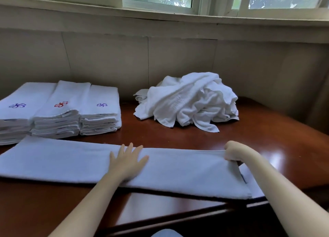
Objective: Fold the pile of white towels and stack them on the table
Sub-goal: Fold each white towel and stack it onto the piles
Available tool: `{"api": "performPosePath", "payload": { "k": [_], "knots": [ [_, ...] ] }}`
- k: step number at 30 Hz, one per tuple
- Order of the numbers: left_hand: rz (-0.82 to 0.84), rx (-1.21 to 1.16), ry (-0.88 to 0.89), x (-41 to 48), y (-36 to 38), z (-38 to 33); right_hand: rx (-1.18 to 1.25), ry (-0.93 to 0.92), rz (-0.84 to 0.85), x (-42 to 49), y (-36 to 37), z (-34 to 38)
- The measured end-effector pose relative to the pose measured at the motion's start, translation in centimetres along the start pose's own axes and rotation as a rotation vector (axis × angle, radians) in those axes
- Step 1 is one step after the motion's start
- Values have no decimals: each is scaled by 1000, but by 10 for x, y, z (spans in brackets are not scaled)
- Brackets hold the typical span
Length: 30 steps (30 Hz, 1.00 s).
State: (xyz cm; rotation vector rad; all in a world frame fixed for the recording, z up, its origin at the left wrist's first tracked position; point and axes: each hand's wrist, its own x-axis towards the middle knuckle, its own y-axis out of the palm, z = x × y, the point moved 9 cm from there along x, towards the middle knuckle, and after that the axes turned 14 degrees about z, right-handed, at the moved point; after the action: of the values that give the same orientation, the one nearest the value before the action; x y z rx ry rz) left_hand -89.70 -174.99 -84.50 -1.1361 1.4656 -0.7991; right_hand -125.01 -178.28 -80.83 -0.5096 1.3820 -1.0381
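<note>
Lengthwise left-right, towel [71,162] flat, right hand [235,152] gripping end

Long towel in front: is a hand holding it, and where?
The right hand grips the long towel at its right end; the left hand only presses flat on its middle.

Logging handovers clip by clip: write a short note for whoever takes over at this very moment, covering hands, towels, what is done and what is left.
Hands: left hand lies flat, pressing the middle of the towel strip; right hand grips the strip's right end.
The strip lies lengthwise along the near edge of the wooden table.
Done: three folded towel stacks at the back left.
Left: finish folding the strip, stack it, then work through the crumpled towel pile at the back right.
</note>
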Motion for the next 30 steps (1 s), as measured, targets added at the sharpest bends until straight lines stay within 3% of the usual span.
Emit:
{"api": "performPosePath", "payload": {
  "k": [7,10,12,14,16,18,26,30],
  "knots": [
    [-30,56,-22,-6,3,5,7,113,-155,-5,7,1],
    [-26,72,-30,-12,8,-2,-325,155,-470,-29,8,37],
    [-31,62,-43,-13,11,-4,-329,-9,-626,-45,18,81],
    [-42,46,-47,-13,12,-4,-204,-252,-598,-52,46,133],
    [-45,12,-22,-12,10,0,-105,-467,-439,-53,86,188],
    [-51,-28,-34,-11,1,22,-116,-552,-243,-48,124,225],
    [-132,-231,-593,-49,-28,208,-244,-686,-91,-8,105,247],
    [-199,-219,-672,-70,-34,245,-237,-455,-161,-4,94,264]
  ]
}}
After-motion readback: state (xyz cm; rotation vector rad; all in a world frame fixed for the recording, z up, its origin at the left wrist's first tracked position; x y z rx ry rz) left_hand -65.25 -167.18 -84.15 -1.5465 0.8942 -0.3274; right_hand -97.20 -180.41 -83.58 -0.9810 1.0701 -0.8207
